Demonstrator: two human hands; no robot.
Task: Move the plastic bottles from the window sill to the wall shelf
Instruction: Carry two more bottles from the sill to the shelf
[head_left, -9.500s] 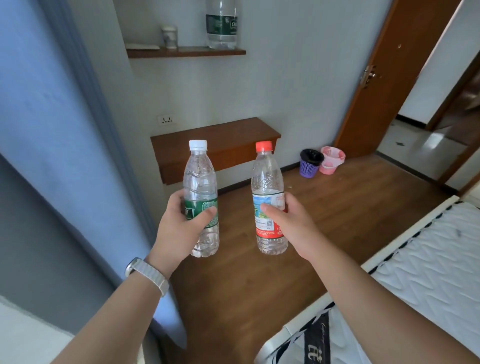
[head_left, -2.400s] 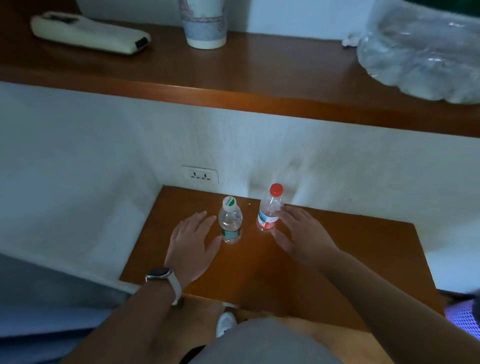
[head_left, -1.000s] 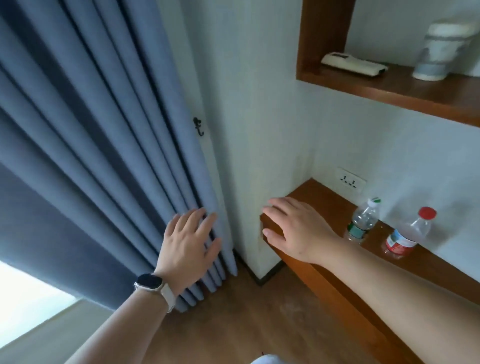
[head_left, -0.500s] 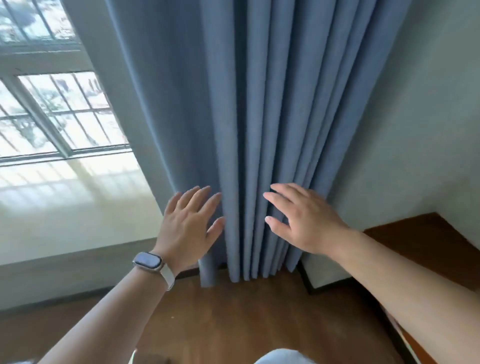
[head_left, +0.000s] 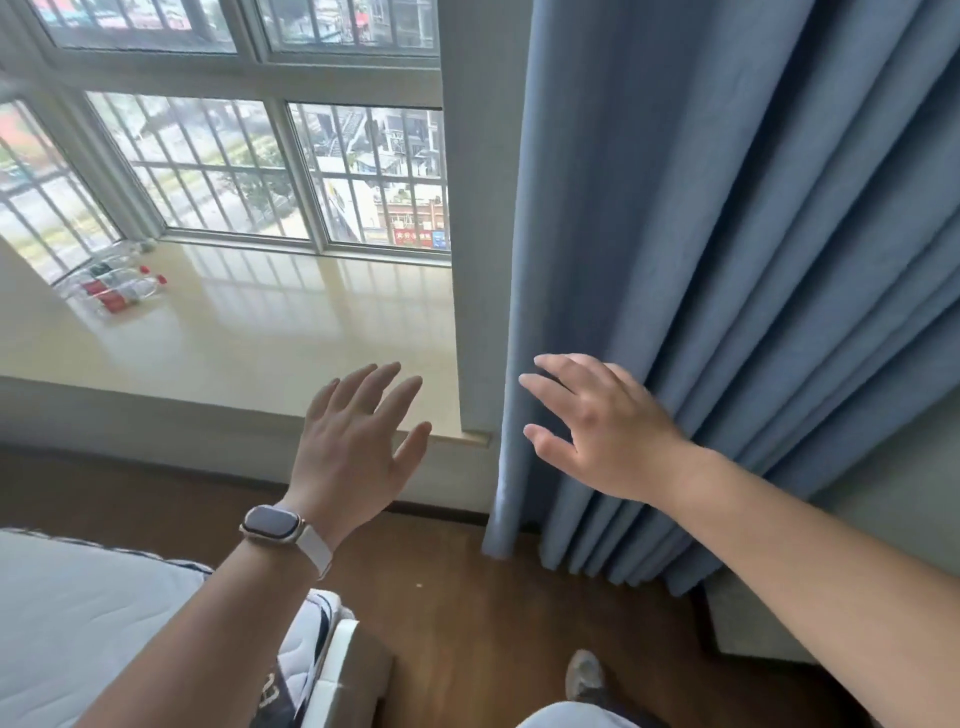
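Several clear plastic bottles (head_left: 117, 286) with red caps and labels lie on their sides at the far left of the cream window sill (head_left: 270, 332), close to the glass. My left hand (head_left: 358, 447), with a watch on its wrist, hovers open over the sill's near edge, fingers spread, empty. My right hand (head_left: 597, 431) is open too and empty, in front of the blue curtain's left edge. Both hands are far from the bottles. The wall shelf is out of view.
A blue curtain (head_left: 727, 260) hangs on the right, beside a grey wall pillar (head_left: 475, 260). A barred window (head_left: 249, 166) runs behind the sill. A white mattress corner (head_left: 104, 623) is at the lower left over wooden floor (head_left: 467, 597).
My view has swung left from the shelf corner and curtain to the window sill. The two bottles set on the lower shelf have left the view. Both hands stay open and empty.
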